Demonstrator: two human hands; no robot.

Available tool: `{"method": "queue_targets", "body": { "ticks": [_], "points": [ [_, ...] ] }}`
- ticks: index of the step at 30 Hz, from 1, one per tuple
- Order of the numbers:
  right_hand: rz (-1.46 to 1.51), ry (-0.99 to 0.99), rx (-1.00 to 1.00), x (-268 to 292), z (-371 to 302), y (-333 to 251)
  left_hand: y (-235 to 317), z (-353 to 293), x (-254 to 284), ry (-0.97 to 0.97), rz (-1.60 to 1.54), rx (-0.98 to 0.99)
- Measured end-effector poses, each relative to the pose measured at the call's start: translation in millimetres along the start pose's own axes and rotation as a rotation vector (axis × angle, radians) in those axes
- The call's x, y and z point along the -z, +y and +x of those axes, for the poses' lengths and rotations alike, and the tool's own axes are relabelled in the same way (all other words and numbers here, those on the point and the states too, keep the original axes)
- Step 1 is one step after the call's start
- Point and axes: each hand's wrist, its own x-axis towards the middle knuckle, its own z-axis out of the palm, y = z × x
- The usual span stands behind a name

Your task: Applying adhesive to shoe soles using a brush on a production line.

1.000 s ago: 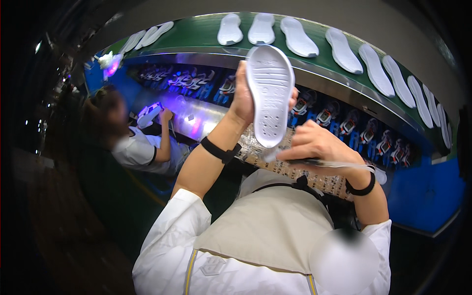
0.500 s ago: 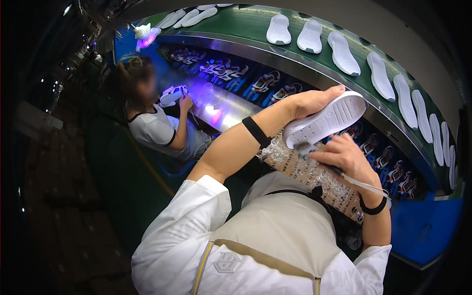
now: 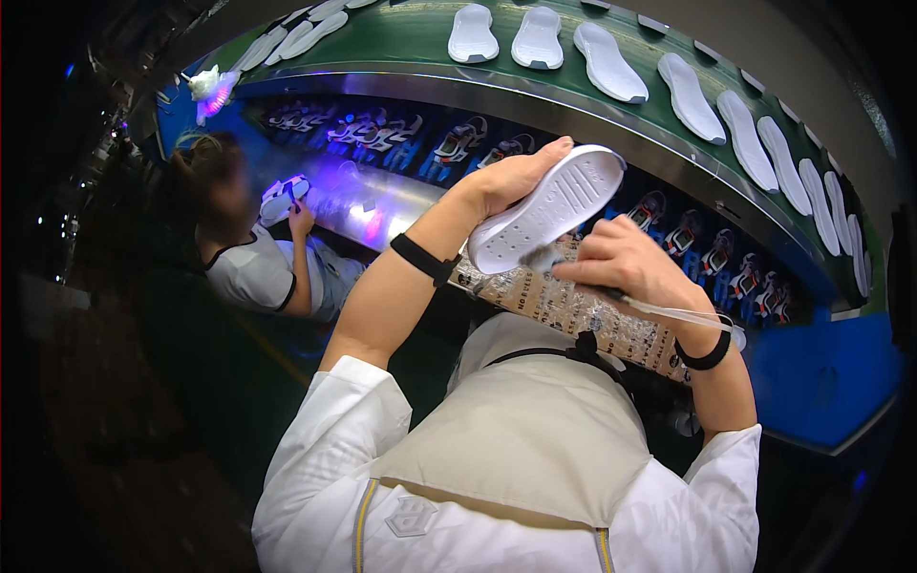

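A white shoe sole [image 3: 564, 196] is held up in front of me, with its grooved and dotted face showing. My left hand [image 3: 521, 177] is closed around its far left edge, and most of its fingers are hidden behind the sole. My right hand [image 3: 635, 260] grips a brush [image 3: 544, 258] with a dark handle and blurred grey bristles. The bristles are at the sole's lower right edge; whether they touch it, I cannot tell. A pale thin tube [image 3: 669, 311] runs from the brush handle along my right wrist.
Below the sole is a plastic-wrapped cardboard surface [image 3: 535, 301]. Behind it, a lower rack carries several shoe uppers [image 3: 683, 234]. Several white soles [image 3: 608, 62] lie on a green conveyor belt [image 3: 535, 81] with a metal edge. At the left, a co-worker [image 3: 272, 272] handles a shoe [image 3: 284, 199] under purple light.
The whole scene has shifted left in the view. Along the sole's lower edge, the brush has moved slightly rightward. Both hands keep their holds.
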Motion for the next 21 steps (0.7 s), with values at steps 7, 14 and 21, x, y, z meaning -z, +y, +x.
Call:
{"method": "queue_targets", "body": {
  "ticks": [7,14,21],
  "points": [
    [0.276,0.207,-0.139,-24.8,-11.5,9.0,-114.2,0.0,68.1,0.061,-0.748,-0.414],
    [0.818,0.483,-0.817,-83.5,-21.2,16.1,-318.2,-54.5,106.9,-0.073,-1.069,0.299],
    [0.866,0.465,-0.904,-137.2,-11.1,23.4,-352.2,-41.1,55.5,-0.288,-1.207,0.333]
  ]
}}
